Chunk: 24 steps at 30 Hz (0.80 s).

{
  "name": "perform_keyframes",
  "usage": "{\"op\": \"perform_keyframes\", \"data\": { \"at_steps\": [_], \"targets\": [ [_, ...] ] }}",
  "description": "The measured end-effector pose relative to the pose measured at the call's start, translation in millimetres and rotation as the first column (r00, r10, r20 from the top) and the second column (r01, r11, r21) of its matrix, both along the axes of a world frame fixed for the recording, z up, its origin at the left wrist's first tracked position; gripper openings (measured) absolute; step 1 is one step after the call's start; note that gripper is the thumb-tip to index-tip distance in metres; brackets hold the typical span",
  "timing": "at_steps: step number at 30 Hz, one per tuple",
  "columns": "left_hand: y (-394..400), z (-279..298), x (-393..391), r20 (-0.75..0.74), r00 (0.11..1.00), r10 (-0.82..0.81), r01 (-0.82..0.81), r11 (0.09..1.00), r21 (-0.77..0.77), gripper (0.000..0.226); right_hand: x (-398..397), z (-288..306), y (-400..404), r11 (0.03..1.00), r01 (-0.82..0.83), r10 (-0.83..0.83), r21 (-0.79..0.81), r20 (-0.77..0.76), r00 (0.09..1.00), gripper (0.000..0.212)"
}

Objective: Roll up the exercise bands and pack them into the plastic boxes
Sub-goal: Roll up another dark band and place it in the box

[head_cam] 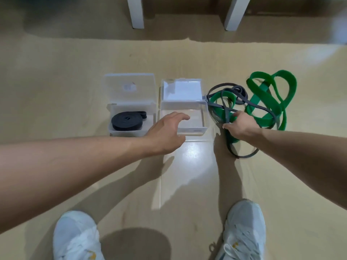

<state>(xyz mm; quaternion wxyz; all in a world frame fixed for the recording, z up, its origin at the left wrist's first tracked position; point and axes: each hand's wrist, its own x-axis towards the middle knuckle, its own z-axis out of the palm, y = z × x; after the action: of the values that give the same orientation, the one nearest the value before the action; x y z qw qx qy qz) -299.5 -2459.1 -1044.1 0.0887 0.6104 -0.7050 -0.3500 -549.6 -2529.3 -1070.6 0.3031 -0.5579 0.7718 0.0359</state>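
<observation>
Your right hand grips the grey band on the floor. Your left hand hovers, fingers relaxed, over the empty box.

White shoes, white furniture legs

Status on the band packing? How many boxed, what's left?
Done: one black band lies rolled in the left box. In hand: the right hand grips the grey band, tangled with the green band on the floor; the left hand hovers open at the empty middle box. Left: roll and box grey and green.
</observation>
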Motion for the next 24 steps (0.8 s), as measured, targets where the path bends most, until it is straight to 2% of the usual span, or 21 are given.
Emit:
{"op": "perform_keyframes", "data": {
  "at_steps": [3, 5, 7, 9, 11, 14, 17, 19, 21, 24],
  "targets": [
    [12, 1, 0, 0.037, 0.998, -0.042, 0.039, 0.997, 0.069, 0.057, -4, -1, 6, 0.995, -0.026, 0.016, 0.094, 0.099, 0.995, 0.057],
    [16, 6, -1, 0.066, 0.994, -0.087, 0.079, 0.990, 0.116, 0.057, -8, -3, 7, 0.995, -0.038, 0.020, 0.098, 0.171, 0.985, 0.060],
    [15, 15, -3, 0.106, 0.983, -0.149, 0.133, 0.980, 0.147, 0.060, -10, -4, 5, 0.997, -0.020, 0.004, 0.079, 0.197, 0.980, 0.046],
    [10, 27, -2, 0.154, 0.968, -0.199, 0.173, 0.971, 0.168, 0.064, -7, -4, 3, 0.997, 0.072, -0.077, 0.031, 0.278, 0.957, 0.020],
    [1, 40, -2, 0.196, 0.955, -0.222, 0.189, 0.967, 0.171, 0.068, 1, -3, 5, 0.989, 0.119, -0.081, -0.090, 0.350, 0.933, 0.008],
    [-17, 61, -8, 0.196, 0.962, -0.191, 0.167, 0.977, 0.130, 0.080, 10, 8, 9, 0.916, 0.141, 0.025, -0.376, 0.404, 0.914, 0.022],
    [-32, 85, -21, 0.147, 0.982, -0.120, 0.106, 0.990, 0.097, 0.099, 18, 41, 21, 0.794, 0.206, 0.116, -0.572, 0.474, 0.873, 0.023],
    [-37, 107, -32, 0.092, 0.992, -0.087, 0.081, 0.995, 0.067, 0.116, 21, 76, 36, 0.716, 0.198, 0.232, -0.669, 0.496, 0.837, 0.020],
    [-39, 130, -42, -0.026, 0.999, -0.043, 0.044, 0.999, 0.025, 0.130, 24, 113, 47, 0.640, 0.135, 0.367, -0.756, 0.455, 0.811, 0.017],
    [-30, 163, -48, -0.199, 0.980, 0.025, -0.024, 1.000, 0.008, 0.129, 35, 167, 56, 0.564, 0.090, 0.470, -0.821, 0.408, 0.783, 0.013]
  ]
}}
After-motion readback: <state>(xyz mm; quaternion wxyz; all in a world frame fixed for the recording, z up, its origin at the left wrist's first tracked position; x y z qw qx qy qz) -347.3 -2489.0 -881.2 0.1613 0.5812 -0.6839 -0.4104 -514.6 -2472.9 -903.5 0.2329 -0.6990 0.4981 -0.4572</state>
